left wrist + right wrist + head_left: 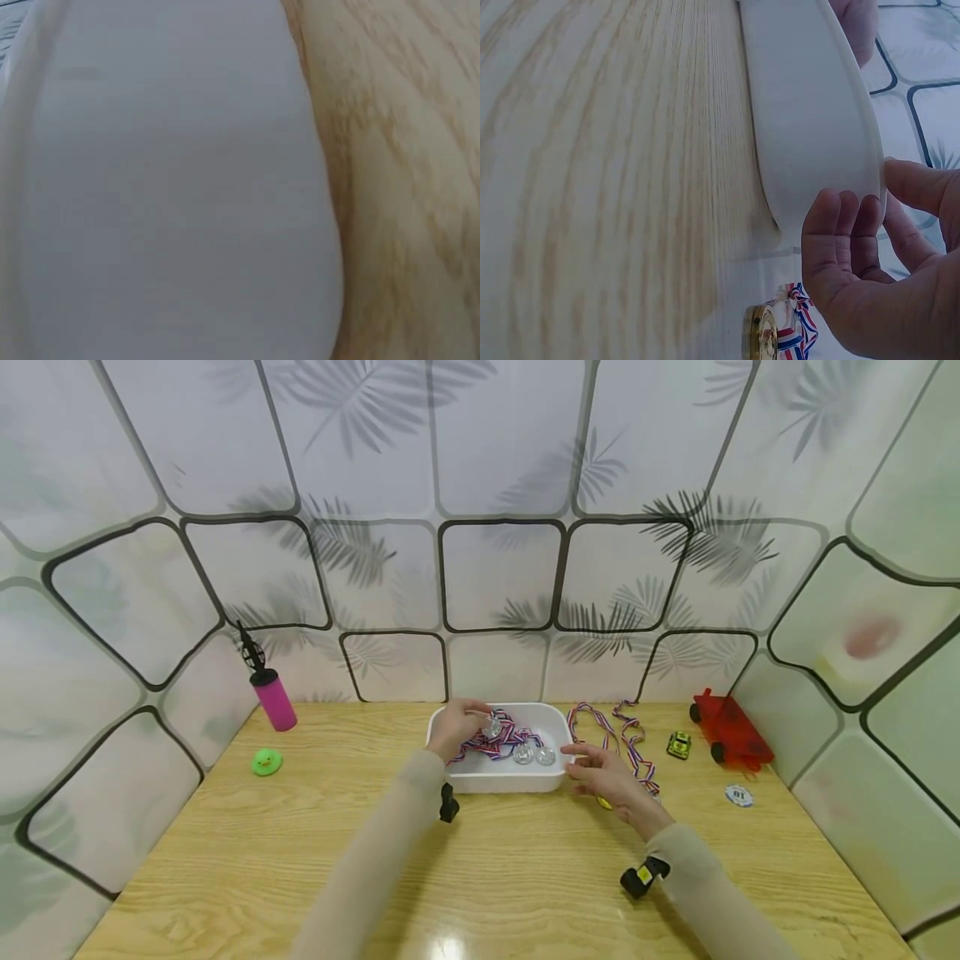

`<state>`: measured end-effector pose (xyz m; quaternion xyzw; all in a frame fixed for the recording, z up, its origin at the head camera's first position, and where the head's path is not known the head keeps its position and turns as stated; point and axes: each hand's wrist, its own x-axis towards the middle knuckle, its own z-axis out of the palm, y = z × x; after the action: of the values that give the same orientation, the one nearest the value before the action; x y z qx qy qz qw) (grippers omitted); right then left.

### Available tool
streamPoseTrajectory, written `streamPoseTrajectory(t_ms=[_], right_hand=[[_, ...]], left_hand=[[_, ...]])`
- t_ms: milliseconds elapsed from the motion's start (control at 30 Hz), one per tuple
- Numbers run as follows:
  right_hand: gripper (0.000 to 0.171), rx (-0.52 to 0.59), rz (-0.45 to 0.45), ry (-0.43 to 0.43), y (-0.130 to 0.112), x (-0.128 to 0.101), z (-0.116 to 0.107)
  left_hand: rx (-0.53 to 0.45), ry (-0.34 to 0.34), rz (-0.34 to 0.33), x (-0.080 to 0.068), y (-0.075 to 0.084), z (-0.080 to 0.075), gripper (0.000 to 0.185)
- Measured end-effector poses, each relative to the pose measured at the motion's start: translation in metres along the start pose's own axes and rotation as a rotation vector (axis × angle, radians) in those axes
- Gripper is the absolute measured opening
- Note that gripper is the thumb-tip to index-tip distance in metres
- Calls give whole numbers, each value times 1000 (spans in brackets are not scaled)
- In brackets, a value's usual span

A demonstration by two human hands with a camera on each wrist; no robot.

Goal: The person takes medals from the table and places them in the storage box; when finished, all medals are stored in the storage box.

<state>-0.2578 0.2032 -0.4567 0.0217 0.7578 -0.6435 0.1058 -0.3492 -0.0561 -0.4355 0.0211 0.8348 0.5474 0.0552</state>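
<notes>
A white plastic bin (506, 782) stands on the wooden table, with several silver medals (522, 754) and tangled red, white and blue ribbons (495, 745) inside. My left hand (454, 727) reaches over the bin's left end, its fingertips right at a silver medal lying on the ribbons. Whether they pinch it cannot be told; only the bin's wall (180, 180) and the table show in the left wrist view. At the right end, my right hand (900, 277) holds the bin's rim, thumb on the edge and fingers curled against the outer wall. A gold medal (762, 331) lies below that hand.
More striped ribbons (630, 735) trail over the table right of the bin. Farther right are a small yellow toy car (678, 744), a red toy vehicle (731, 731) and a round chip (738, 795). A green duck (266, 762) and a pink cylinder (275, 703) stand at the left.
</notes>
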Motion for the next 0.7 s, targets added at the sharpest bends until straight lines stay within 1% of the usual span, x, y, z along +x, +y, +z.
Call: streamPoseTrajectory(t_ms=[67, 133, 200, 300, 433, 533, 600, 700], right_hand=[[43, 2, 0, -1, 0, 0, 0], [43, 6, 0, -3, 0, 0, 0], [44, 8, -2, -6, 0, 0, 0], [45, 5, -3, -4, -1, -1, 0], [45, 5, -3, -5, -2, -2, 0], [45, 7, -1, -5, -1, -1, 0], [45, 7, 1, -6, 0, -1, 0], [45, 6, 3, -8, 0, 0, 0]], left_hand=[[14, 0, -26, 0, -3, 2, 29], [-14, -24, -44, 0, -5, 5, 30], [-73, -60, -61, 0, -7, 7, 31], [-108, -102, -69, 0, -8, 10, 32], [-71, -149, -44, -1, -8, 12, 31], [-68, -187, -19, -2, -7, 13, 30], [-58, -203, 0, -3, -6, 14, 29], [-19, -221, 38, -3, -6, 16, 26]])
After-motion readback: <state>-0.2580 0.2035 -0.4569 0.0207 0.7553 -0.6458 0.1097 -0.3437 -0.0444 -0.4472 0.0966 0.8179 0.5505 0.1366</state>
